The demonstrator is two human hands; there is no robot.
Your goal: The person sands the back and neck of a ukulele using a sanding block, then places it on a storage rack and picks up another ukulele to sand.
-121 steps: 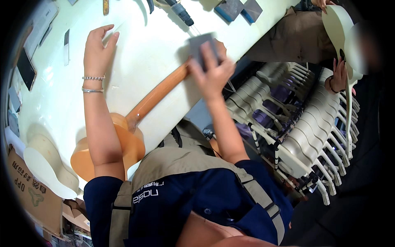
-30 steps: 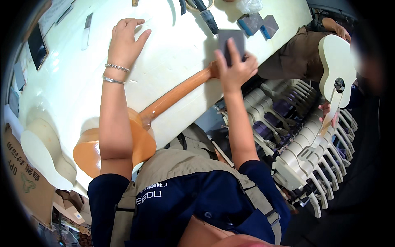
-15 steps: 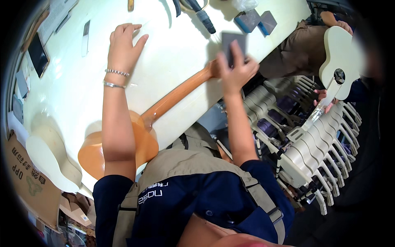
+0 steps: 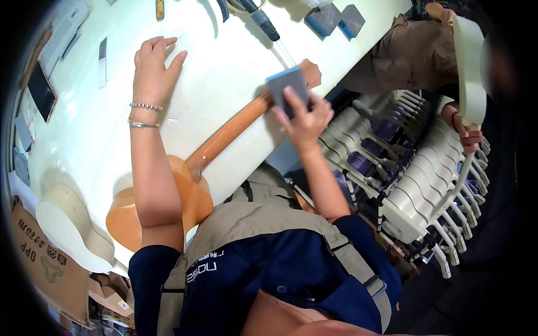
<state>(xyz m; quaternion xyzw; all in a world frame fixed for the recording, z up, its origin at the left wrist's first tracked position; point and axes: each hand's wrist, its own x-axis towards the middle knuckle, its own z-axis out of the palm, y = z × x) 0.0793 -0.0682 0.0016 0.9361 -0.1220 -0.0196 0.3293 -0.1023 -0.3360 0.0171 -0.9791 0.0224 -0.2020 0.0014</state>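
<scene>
A brown ukulele [image 4: 196,197] lies back up on the white table, its neck [image 4: 231,130] slanting up to the right. My right hand [image 4: 307,120] grips a grey sanding sponge [image 4: 287,85] with a blue edge. That sponge covers part of the neck just below the headstock [image 4: 311,73]; whether it presses on the wood I cannot tell. My left hand [image 4: 152,70] is open over the tabletop left of the neck, fingers spread and holding nothing. My left forearm crosses the ukulele's body and hides part of it.
More sanding sponges [image 4: 324,20] lie at the far side near a black hose tool [image 4: 264,23]. An unpainted ukulele body [image 4: 67,221] and a phone [image 4: 41,92] are at left. On the right, a co-worker holds a white ukulele [image 4: 469,67] beside a rack of necks [image 4: 406,196].
My right hand has drawn the sanding sponge back from the headstock onto the neck and tilted it. My left hand keeps its pose. The co-worker has turned the white ukulele edge-on.
</scene>
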